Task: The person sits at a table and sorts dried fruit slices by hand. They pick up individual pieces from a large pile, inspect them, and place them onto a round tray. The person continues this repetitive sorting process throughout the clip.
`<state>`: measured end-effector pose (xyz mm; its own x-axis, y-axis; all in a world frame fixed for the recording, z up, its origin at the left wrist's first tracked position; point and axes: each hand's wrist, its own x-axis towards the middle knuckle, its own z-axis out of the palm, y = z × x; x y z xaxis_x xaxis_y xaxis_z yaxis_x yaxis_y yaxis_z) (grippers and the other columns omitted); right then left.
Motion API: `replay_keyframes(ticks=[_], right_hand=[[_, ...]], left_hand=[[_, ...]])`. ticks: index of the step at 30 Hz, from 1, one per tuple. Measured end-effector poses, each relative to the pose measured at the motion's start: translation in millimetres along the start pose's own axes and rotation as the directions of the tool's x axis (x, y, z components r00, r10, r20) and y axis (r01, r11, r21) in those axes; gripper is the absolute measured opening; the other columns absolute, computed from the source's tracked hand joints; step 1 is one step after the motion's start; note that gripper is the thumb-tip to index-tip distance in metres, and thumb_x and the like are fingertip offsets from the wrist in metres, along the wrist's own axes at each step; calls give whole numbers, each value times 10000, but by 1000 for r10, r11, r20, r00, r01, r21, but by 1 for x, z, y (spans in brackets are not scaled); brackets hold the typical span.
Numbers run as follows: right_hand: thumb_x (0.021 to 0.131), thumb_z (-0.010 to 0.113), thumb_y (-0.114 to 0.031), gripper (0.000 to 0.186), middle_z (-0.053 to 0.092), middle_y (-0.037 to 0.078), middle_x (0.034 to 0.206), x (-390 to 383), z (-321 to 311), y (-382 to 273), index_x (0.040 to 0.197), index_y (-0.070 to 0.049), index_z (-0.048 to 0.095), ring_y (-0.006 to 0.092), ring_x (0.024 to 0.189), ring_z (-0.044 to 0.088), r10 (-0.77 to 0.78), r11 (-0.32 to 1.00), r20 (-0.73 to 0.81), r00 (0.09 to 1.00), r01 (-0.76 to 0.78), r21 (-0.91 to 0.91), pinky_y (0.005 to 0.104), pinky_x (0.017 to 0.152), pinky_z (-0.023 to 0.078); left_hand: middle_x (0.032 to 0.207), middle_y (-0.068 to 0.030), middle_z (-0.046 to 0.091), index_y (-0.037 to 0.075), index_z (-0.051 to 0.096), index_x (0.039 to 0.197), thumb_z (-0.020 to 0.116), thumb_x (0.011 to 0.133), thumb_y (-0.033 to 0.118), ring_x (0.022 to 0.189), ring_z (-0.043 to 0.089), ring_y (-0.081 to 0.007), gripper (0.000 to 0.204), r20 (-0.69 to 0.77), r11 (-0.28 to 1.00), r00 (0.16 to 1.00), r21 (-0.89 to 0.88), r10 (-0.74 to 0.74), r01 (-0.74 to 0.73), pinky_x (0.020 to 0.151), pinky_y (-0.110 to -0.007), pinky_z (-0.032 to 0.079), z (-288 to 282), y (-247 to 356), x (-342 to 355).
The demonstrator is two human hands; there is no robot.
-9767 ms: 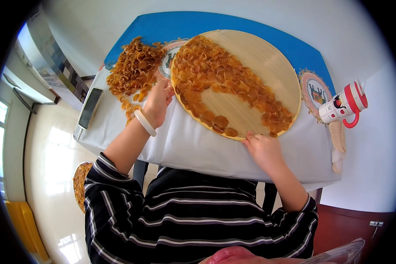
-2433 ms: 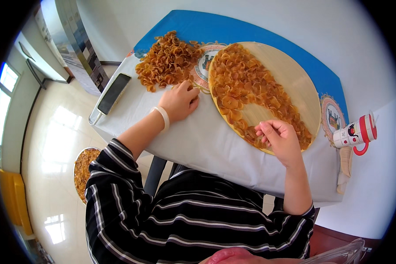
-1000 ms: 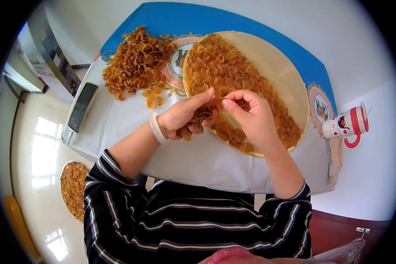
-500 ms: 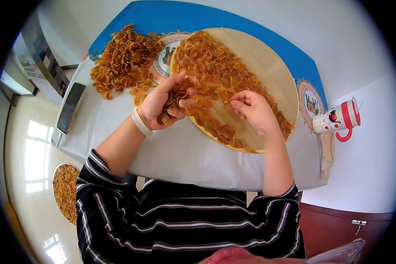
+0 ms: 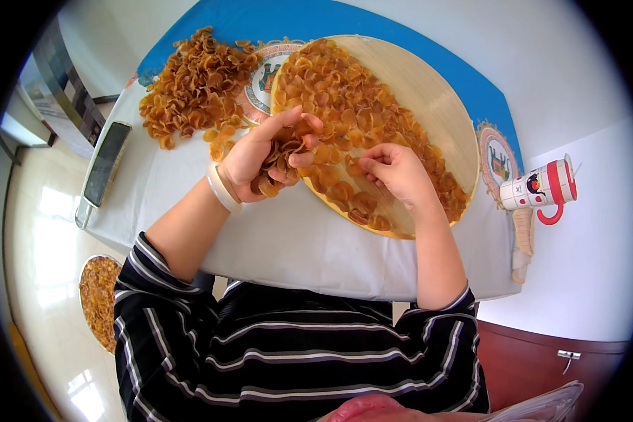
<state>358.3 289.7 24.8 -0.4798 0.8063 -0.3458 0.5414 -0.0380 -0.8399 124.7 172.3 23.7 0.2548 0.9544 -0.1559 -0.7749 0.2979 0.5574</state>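
Note:
My left hand, with a pale bangle on its wrist, is curled round a handful of thin, curled brown slices. It hangs over the left edge of a round, pale wooden-looking tray. Above the tray's near part, my right hand pinches one amber slice between thumb and fingertips. Many translucent amber slices cover the tray's left side and a band along its middle and right. A bare strip shows beneath my right hand, and the tray's upper right is bare wood.
A heap of brown slices lies on the tablecloth at the far left. Near it is a phone. A red-and-white mug stands at the right edge beside a beige strip. A filled round tray is low at left.
My right hand has shifted slightly left, and an amber slice now shows in its pinch. My left hand stays round its handful. The whole view has tilted a little.

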Motion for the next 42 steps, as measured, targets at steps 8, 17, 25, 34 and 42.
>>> replay_keyframes(ticks=[8, 17, 25, 34, 42], right_hand=[[910, 730, -147, 160, 700, 15, 855, 4, 0, 6, 1002, -17, 718, 79, 734, 600, -81, 987, 71, 994, 90, -130, 239, 656, 483], [869, 748, -192, 211, 705, 58, 831, -1, 4, 3, 982, -14, 747, 133, 745, 621, -135, 968, 35, 990, 139, -209, 307, 708, 496], [875, 742, -191, 210, 709, 57, 834, -1, 4, 2, 979, -9, 749, 134, 758, 627, -139, 979, 39, 990, 143, -146, 306, 723, 498], [951, 700, -166, 175, 704, 23, 912, -6, 16, -10, 1060, -33, 734, 101, 805, 621, -411, 911, -149, 899, 411, -33, 252, 716, 491], [882, 713, -138, 209, 695, 54, 975, -23, 44, -91, 1082, -84, 739, 200, 868, 666, -713, 582, 269, 648, 760, -290, 329, 749, 537]], left_hand=[[907, 26, 469, 106, 552, 1074, 487, 1045, 391, 641, 416, -40, 294, -31, 1000, 1000, 26, 3, -2, 395, -146, 268, 4, 1, 1], [902, 28, 462, 109, 551, 1076, 488, 1045, 398, 641, 420, -40, 298, -35, 999, 999, 34, 7, -6, 397, -147, 271, 3, 1, 1], [914, 25, 471, 107, 563, 1084, 492, 1044, 404, 640, 421, -45, 308, -42, 1000, 999, 19, -6, 7, 397, -148, 270, 2, 2, 0], [851, 5, 543, 74, 608, 1072, 497, 1041, 379, 597, 423, -59, 326, 195, 960, 943, 134, -269, 246, 374, -161, 250, 1, -7, -4], [830, -31, 554, 46, 609, 1056, 543, 1018, 423, 612, 487, -71, 384, 320, 843, 831, 457, -454, 284, 429, -191, 322, -2, -19, -9]])
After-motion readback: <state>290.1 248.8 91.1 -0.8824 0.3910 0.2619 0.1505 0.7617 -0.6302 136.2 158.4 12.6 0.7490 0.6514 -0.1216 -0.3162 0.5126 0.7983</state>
